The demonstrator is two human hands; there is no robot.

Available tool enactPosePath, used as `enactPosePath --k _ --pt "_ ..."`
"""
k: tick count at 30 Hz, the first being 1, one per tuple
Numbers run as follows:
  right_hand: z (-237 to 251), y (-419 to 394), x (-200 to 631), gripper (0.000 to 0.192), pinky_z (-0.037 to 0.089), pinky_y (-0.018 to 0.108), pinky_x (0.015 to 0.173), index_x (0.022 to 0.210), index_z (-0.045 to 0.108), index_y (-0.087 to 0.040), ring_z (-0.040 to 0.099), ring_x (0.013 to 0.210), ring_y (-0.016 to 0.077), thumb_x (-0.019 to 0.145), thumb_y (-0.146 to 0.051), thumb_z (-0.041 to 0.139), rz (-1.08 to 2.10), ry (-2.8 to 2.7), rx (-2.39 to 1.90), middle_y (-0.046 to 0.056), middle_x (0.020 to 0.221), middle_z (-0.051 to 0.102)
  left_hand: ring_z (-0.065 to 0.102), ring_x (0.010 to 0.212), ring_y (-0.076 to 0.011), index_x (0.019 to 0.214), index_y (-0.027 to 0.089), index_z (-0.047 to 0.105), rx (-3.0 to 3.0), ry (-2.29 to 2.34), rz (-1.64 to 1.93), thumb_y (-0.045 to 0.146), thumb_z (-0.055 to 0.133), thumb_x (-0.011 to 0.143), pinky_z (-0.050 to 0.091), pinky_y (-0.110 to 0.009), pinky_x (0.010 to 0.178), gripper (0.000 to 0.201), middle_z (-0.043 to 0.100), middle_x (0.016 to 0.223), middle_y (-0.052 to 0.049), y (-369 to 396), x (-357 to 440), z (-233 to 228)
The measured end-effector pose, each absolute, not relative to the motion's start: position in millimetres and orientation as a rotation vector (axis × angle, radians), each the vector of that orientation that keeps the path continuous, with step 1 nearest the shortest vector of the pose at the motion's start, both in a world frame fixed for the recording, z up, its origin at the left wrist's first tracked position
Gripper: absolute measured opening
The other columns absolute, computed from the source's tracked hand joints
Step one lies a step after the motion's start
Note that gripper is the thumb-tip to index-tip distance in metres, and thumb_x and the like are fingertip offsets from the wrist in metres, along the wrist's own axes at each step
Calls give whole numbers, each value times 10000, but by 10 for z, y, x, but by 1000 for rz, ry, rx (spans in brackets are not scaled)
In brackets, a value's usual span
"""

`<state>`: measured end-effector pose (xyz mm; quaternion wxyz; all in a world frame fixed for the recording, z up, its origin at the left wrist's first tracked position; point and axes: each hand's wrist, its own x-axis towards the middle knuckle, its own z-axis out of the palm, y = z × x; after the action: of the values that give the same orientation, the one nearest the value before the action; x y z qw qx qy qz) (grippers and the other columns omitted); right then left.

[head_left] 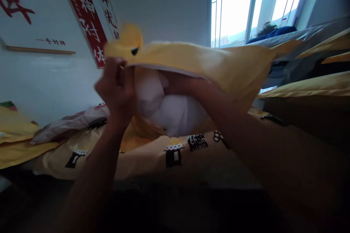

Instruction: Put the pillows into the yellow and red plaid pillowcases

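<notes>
A yellow pillowcase (218, 60) is held up in front of me, its opening facing me. My left hand (117, 87) is closed on the rim at the left end of the opening and is smeared by motion. Through the opening reaches my right hand (177, 83), closed on a white pillow (182, 113) that bulges out of the case. The case's top edge and the pillow hide part of its fingers. Above my left hand a yellow flap with a dark spot sticks up, blurred.
Below lies a bed with a printed beige sheet (147, 160). A striped cloth (73, 125) and yellow bedding (19, 131) lie at the left. More yellow fabric (314, 83) is at the right. Behind are a window (232, 14) and a wall with red banners (87, 14).
</notes>
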<state>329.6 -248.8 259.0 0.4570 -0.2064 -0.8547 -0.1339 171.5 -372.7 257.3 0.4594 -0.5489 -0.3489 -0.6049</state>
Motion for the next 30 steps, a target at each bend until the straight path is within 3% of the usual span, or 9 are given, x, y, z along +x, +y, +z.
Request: enactPosePath --k 3,6,9,13,18,23,26,30 --pt "2125 -2457 3402 696 320 386 1100 1309 549 -82 437 1321 288 705 -381 722 -407 -2346 -479 132 1418 491 601 690 -138 937 148 580 -1641 -1318 -1254 288 458 943 397 -227 618 186 633 742 -19 -3331 1614 2075" --pt "1451 -2391 3486 649 277 506 1123 1410 459 -162 358 1376 323 839 -426 618 -466 -2357 -662 147 1464 432 662 831 -220 1069 162 570 -1864 -1801 -846 302 426 943 434 -271 695 237 689 868 -80 -3047 1429 1603" --pt "818 -2344 3550 531 263 520 1117 1462 368 -214 303 1416 255 966 -396 425 -382 -2345 -790 127 1522 343 655 945 -244 1150 157 537 -1898 -2039 -719 356 417 938 447 -292 781 314 687 977 -118 -2926 1065 1300" --pt "358 -2262 3655 528 271 472 1111 1476 338 -189 302 1416 238 988 -389 365 -234 -2352 -920 126 1520 349 651 950 -252 996 148 573 -1832 -2357 -690 351 471 887 455 -275 734 252 680 953 -132 -2928 500 1010" --pt "449 -2134 3783 523 316 456 1061 1398 459 -169 467 1280 273 943 -427 462 -193 -2380 -968 134 1413 495 651 561 -204 740 132 545 -1800 -2901 -680 397 374 894 421 -250 511 351 668 751 -125 -2941 282 736" --pt "641 -2205 3728 441 305 460 1052 1266 585 -206 487 1236 274 921 -466 496 -162 -2396 -982 109 1334 567 654 548 -188 767 143 558 -1839 -3157 -938 412 451 831 430 -237 511 296 677 691 -77 -2980 437 747" --pt "715 -2282 3582 399 296 424 1062 1222 607 -207 469 1260 248 931 -448 480 -115 -2438 -959 105 1319 578 604 478 -179 679 146 562 -1808 -3141 -1173 332 566 717 396 -230 489 191 620 562 -46 -2995 513 774" --pt "885 -2270 3318 399 388 329 947 1085 649 -200 614 1046 193 1001 -352 289 23 -2506 -981 92 1091 686 432 401 -99 606 177 455 -1593 -2819 -1716 289 507 737 323 -199 464 181 444 458 35 -2888 684 893"
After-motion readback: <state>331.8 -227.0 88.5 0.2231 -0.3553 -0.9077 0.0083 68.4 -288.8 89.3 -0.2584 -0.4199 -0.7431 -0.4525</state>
